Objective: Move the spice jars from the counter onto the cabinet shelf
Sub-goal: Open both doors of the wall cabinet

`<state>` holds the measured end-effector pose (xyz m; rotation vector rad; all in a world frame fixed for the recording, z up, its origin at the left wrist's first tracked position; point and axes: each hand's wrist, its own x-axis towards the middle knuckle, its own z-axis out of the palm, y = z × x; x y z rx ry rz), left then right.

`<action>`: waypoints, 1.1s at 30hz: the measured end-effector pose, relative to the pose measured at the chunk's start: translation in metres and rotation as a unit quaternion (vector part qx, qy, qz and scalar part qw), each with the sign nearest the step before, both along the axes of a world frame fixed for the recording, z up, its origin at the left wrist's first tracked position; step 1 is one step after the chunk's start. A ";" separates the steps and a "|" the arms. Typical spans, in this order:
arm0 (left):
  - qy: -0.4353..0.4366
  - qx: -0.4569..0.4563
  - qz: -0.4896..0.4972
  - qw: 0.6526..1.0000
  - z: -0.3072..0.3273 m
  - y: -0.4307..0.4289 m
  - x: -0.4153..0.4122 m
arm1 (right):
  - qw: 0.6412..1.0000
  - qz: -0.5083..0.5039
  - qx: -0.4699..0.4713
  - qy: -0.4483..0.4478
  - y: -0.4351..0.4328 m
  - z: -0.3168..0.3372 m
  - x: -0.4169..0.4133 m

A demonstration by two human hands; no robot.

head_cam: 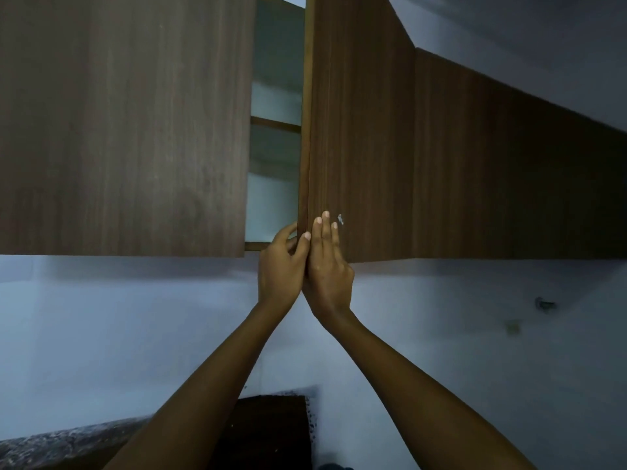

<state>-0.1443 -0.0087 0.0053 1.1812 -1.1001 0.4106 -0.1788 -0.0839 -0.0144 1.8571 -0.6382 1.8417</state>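
A dark wood wall cabinet fills the upper view. Its right door (359, 130) stands slightly ajar, and a narrow gap shows pale shelves (275, 123) inside. My left hand (280, 266) curls its fingers round the bottom corner of that door's free edge. My right hand (329, 262) lies flat against the door's front face with straight fingers, just right of the edge. No spice jars are in view.
The left cabinet door (125, 130) is closed. A further cabinet (509, 184) runs to the right. A pale wall (135, 334) lies below. A speckled counter edge (61, 442) and a dark wooden piece (268, 432) sit at the bottom.
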 end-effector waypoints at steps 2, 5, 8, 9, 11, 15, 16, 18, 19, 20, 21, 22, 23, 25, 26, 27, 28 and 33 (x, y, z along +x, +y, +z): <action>0.015 -0.022 -0.014 1.000 0.003 -0.001 -0.014 | 1.000 0.013 0.000 -0.006 0.001 -0.001 -0.010; 0.016 -0.045 -0.036 0.998 0.019 -0.001 -0.042 | 0.999 0.036 0.003 -0.015 0.000 -0.002 -0.032; -0.010 -0.057 -0.027 0.998 0.032 -0.006 -0.066 | 0.996 0.090 0.005 -0.025 -0.003 -0.003 -0.058; -0.015 -0.061 -0.020 0.998 0.034 -0.009 -0.074 | 0.994 0.106 0.003 -0.032 -0.003 -0.004 -0.067; -0.025 -0.068 -0.002 0.997 0.035 -0.014 -0.091 | 0.990 0.135 -0.006 -0.046 -0.006 -0.004 -0.086; -0.047 -0.076 0.031 0.995 0.032 -0.025 -0.129 | 0.980 0.185 -0.017 -0.065 -0.013 -0.006 -0.123; -0.053 -0.076 0.034 0.995 0.032 -0.026 -0.137 | 0.978 0.195 -0.017 -0.071 -0.015 -0.007 -0.130; -0.068 -0.074 0.033 0.994 0.033 -0.031 -0.155 | 0.974 0.211 -0.011 -0.076 -0.020 -0.007 -0.149; -0.079 -0.072 0.032 0.994 0.034 -0.033 -0.164 | 0.973 0.218 -0.005 -0.075 -0.023 -0.008 -0.159; -0.089 -0.071 0.033 0.993 0.035 -0.036 -0.174 | 0.972 0.223 0.002 -0.074 -0.026 -0.008 -0.169; -0.098 -0.072 0.035 0.992 0.035 -0.039 -0.183 | 0.971 0.228 0.013 -0.075 -0.030 -0.008 -0.179; -0.102 -0.073 0.035 0.991 0.036 -0.043 -0.193 | 0.969 0.234 0.025 -0.078 -0.034 -0.008 -0.190; -0.105 -0.075 0.037 0.991 0.036 -0.047 -0.202 | 0.966 0.242 0.040 -0.080 -0.037 -0.008 -0.200; -0.105 -0.076 0.042 0.991 0.035 -0.057 -0.219 | 0.956 0.269 0.074 -0.086 -0.040 -0.009 -0.219; -0.107 -0.075 0.045 0.990 0.035 -0.062 -0.226 | 0.948 0.289 0.095 -0.092 -0.041 -0.009 -0.227; -0.109 -0.074 0.049 0.990 0.034 -0.067 -0.234 | 0.937 0.313 0.119 -0.099 -0.042 -0.009 -0.236; -0.112 -0.071 0.055 0.990 0.034 -0.073 -0.241 | 0.924 0.338 0.142 -0.106 -0.044 -0.008 -0.244; -0.151 -0.051 0.067 0.985 0.031 -0.097 -0.274 | 0.872 0.418 0.202 -0.156 -0.059 -0.003 -0.282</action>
